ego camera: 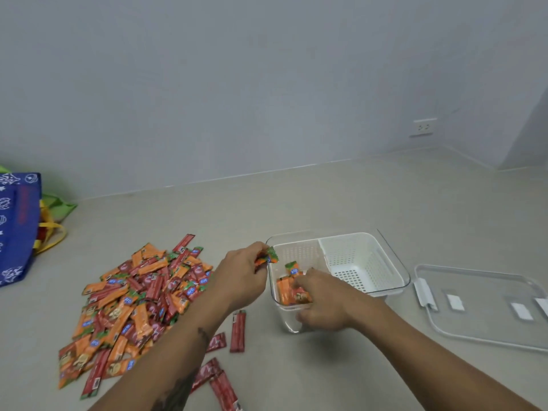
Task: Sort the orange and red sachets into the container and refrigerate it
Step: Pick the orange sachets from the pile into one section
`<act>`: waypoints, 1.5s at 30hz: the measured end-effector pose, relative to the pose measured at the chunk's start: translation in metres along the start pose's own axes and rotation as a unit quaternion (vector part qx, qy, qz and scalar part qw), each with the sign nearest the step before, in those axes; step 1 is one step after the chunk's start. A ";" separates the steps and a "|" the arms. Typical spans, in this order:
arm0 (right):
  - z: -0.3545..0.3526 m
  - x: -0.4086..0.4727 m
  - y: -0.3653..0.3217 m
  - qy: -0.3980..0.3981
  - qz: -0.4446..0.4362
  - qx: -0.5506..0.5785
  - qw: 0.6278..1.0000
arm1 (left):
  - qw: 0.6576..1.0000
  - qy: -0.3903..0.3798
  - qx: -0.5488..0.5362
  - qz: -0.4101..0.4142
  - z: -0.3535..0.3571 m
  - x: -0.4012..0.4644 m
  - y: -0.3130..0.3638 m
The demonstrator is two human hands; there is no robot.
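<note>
Few orange sachets (292,287) in the container (394,264); my left hand (241,277) pinches more, right hand (321,301) curls on the container; next, drop them in.

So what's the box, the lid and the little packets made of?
The box looks like clear hard plastic: you can see through its walls. Its white basket seems plastic too, full of small holes. The lid is clear and glossy, likely plastic. The packets look like shiny printed foil or plastic film.

One container (394,271), one lid (480,321), two bags (17,226).
</note>
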State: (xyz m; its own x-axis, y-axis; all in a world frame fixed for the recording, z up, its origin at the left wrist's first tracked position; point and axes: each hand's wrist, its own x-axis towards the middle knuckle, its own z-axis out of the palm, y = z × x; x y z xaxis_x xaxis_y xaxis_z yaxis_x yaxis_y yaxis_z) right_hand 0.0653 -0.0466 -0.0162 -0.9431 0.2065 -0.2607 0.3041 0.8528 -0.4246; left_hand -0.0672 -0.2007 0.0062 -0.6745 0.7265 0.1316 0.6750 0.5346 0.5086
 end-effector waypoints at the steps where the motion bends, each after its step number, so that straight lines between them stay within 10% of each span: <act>1: 0.004 -0.003 0.000 -0.010 -0.004 -0.043 0.999 | 1.000 -0.002 -0.004 -0.004 0.003 0.006 0.005; 14: 0.030 -0.003 0.001 0.123 -0.043 -0.202 0.971 | 0.988 -0.134 -0.040 -0.062 0.046 0.068 0.036; 26: 0.032 -0.006 0.004 0.182 -0.051 -0.054 0.980 | 0.996 0.054 -0.064 -0.019 0.016 -0.012 -0.025; 31: 0.020 0.010 -0.046 0.179 -0.096 0.118 0.972 | 0.991 0.061 -0.077 -0.090 -0.010 -0.071 -0.094; 45: 0.144 0.095 -0.231 0.012 -0.124 0.099 0.987 | 0.975 0.050 -0.050 -0.212 -0.068 -0.182 -0.284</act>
State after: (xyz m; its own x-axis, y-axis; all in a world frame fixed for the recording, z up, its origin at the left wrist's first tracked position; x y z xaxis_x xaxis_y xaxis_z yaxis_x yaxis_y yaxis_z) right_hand -0.0750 -0.2934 -0.0671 -0.9939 0.0165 -0.1091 0.0824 0.7689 -0.6340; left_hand -0.1567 -0.5144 -0.1042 -0.9158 0.4006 -0.0292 0.2995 0.7294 0.6151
